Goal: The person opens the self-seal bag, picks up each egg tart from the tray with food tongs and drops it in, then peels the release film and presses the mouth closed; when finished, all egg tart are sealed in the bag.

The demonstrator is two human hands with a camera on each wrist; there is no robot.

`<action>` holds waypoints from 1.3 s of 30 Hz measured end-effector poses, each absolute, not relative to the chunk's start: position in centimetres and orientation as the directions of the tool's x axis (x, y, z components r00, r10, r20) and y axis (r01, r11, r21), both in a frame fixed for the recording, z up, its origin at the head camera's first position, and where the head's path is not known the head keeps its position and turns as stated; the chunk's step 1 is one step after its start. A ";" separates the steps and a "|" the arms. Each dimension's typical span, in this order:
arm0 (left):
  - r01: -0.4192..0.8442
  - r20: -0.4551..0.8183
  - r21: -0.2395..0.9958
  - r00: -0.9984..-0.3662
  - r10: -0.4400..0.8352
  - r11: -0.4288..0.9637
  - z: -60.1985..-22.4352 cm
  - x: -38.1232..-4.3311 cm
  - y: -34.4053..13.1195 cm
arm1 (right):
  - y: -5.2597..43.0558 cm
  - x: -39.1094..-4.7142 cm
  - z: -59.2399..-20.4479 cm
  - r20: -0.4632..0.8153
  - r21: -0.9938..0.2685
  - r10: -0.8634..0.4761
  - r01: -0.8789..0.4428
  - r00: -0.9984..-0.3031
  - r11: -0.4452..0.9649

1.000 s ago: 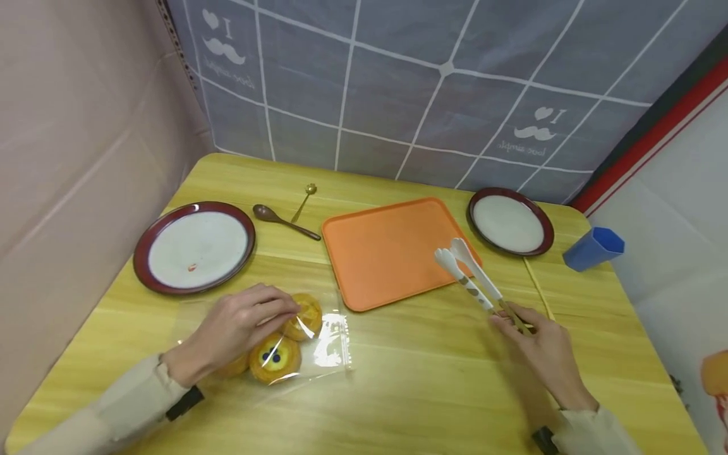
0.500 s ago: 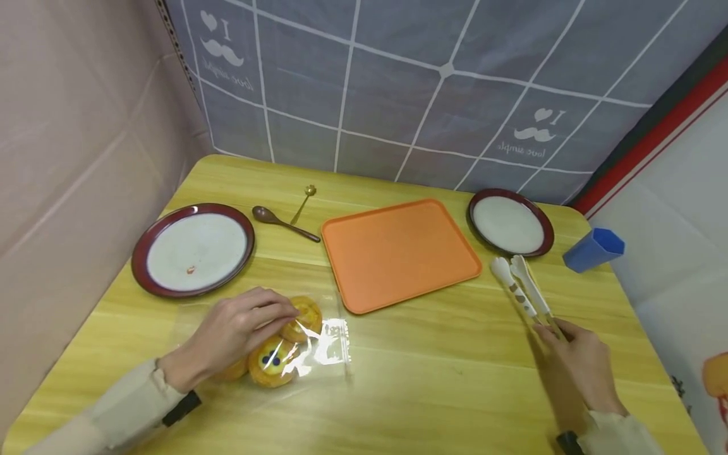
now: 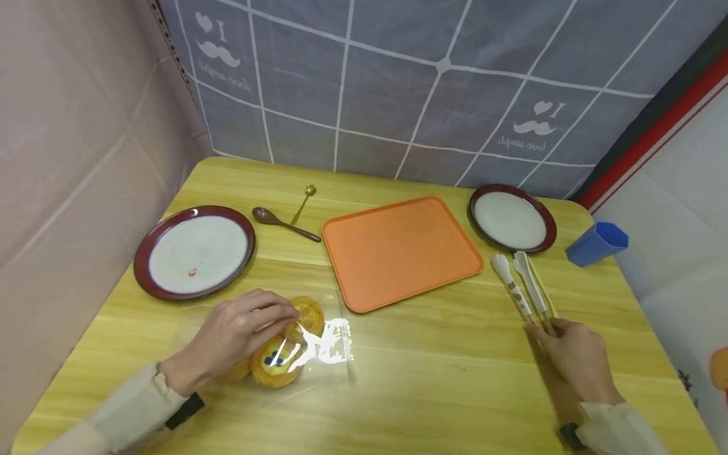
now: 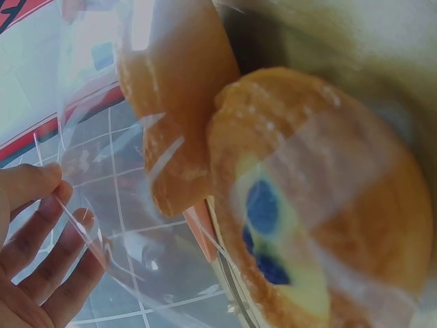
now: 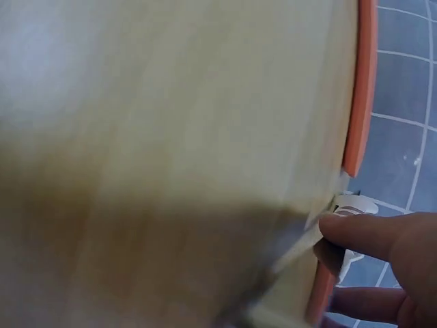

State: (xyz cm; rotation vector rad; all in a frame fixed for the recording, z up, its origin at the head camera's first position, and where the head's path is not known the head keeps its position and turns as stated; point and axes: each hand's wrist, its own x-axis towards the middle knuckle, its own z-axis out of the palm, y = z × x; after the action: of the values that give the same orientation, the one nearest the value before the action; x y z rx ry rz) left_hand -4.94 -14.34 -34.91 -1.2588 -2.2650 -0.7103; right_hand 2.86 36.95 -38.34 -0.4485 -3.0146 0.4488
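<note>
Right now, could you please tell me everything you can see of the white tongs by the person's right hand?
The white tongs have two slim arms ending in rounded spoon-like tips, with small brownish marks on one arm; they look like smooth plastic. They lie flat on the yellow wooden table, tips apart and pointing away from the person, just right of the orange tray and in front of the small dark-rimmed plate. The right hand grips their near end.
</note>
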 end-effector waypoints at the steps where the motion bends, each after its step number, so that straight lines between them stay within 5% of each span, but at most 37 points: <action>1: 0.863 0.602 0.221 -0.487 0.633 0.454 -34.9 -4.9 -14.4 | 36.9 2.8 -38.4 0.027 -0.282 0.282 0.263 -0.959 0.922; 14: 0.868 0.602 0.202 -0.475 0.642 0.453 -34.9 -5.1 -14.7 | 33.4 1.8 -37.0 0.267 -0.255 0.102 0.031 -0.958 0.966; 19: 0.868 0.594 0.214 -0.480 0.645 0.449 -34.7 -5.3 -14.8 | 26.7 0.7 -35.8 -0.107 -0.605 -0.074 0.006 -0.991 0.796; 24: 0.867 0.589 0.220 -0.484 0.647 0.448 -34.7 -5.3 -14.8 | 20.1 -0.1 -36.9 -0.413 -0.851 -0.380 0.202 -0.827 0.484; 32: 0.858 0.571 0.225 -0.500 0.651 0.461 -34.7 -5.4 -14.8 | 13.7 0.1 -38.6 -0.594 -0.801 -0.498 0.522 -0.632 0.292; 39: 0.849 0.561 0.233 -0.516 0.647 0.474 -34.5 -5.4 -14.9 | 12.6 0.3 -38.9 -0.669 -0.741 -0.474 0.567 -0.573 0.360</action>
State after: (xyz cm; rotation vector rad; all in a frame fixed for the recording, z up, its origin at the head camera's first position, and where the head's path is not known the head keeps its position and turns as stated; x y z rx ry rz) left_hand -5.35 -14.88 -34.53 -1.2515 -2.3294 -0.6941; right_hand 0.28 12.62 -38.89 -0.1575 -3.1585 2.6089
